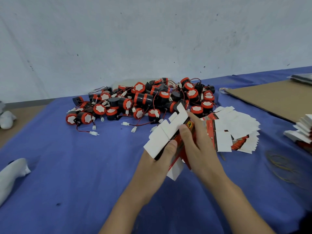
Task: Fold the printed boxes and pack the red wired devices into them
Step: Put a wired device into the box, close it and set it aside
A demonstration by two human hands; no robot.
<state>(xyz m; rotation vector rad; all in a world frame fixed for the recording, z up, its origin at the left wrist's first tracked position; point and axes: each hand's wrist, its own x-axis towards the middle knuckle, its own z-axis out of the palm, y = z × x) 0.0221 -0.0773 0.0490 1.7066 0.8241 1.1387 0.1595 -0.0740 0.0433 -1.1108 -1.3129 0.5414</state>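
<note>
Two hands hold one unfolded box over the bench: left hand pinches its near end, right hand has fingers curled over the printed side. Its long axis slants away toward the devices, heaped just beyond the right fingertips.

Your open way runs left and near over the blue tablecloth. The heap of red-and-black wired cylinder devices walls off the far side. Right of the white-and-red printed box that your left hand and right hand hold, fanned flat box blanks, yellow rubber bands and a brown cardboard sheet crowd the cloth.
</note>
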